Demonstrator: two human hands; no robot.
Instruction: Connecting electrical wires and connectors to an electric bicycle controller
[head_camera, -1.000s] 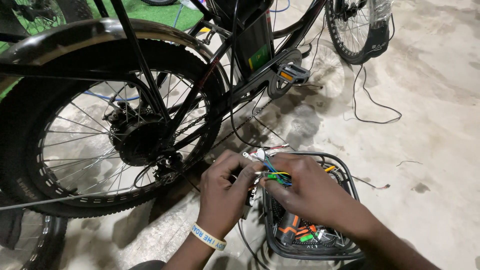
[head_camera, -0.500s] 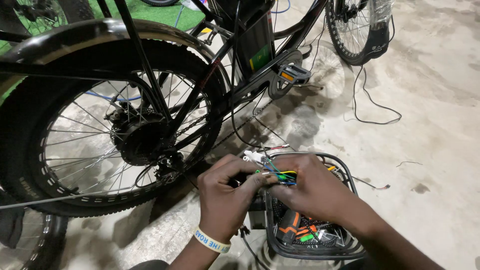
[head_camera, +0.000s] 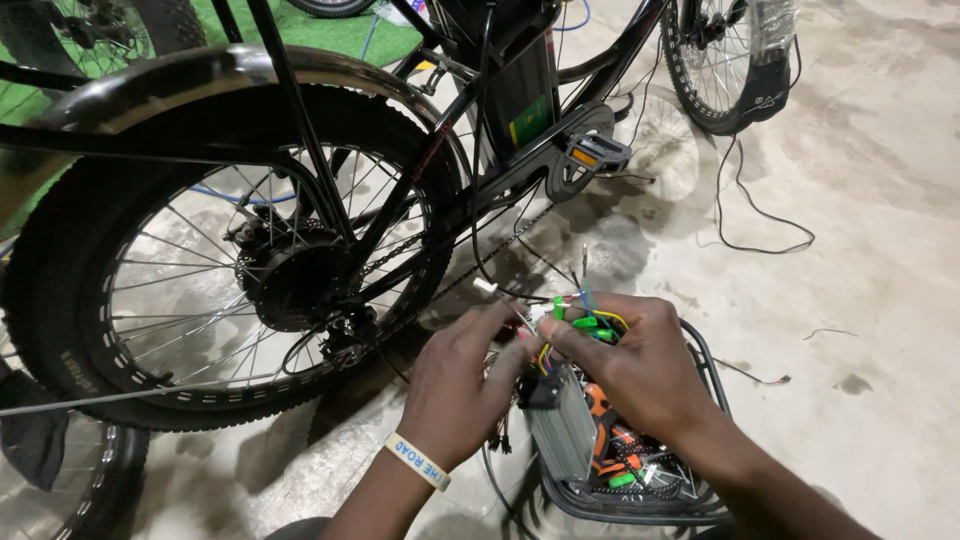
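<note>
Concrete floor (head_camera: 880, 250) | hands (head_camera: 640, 365) raised slightly, gripping wire bundle (head_camera: 580, 318)

We saw a bundle of coloured wires (head_camera: 575, 320) with green and white connectors (bunched, splaying upward) rising from a ribbed grey controller box (head_camera: 562, 432).

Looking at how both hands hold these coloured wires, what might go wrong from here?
1. The left hand and right hand pinch a tangled wire bundle; a thin wire may pull out of its connector.
2. The grey controller box leans on the basket rim and might slip.
3. Loose leads near the chain may snag.
</note>
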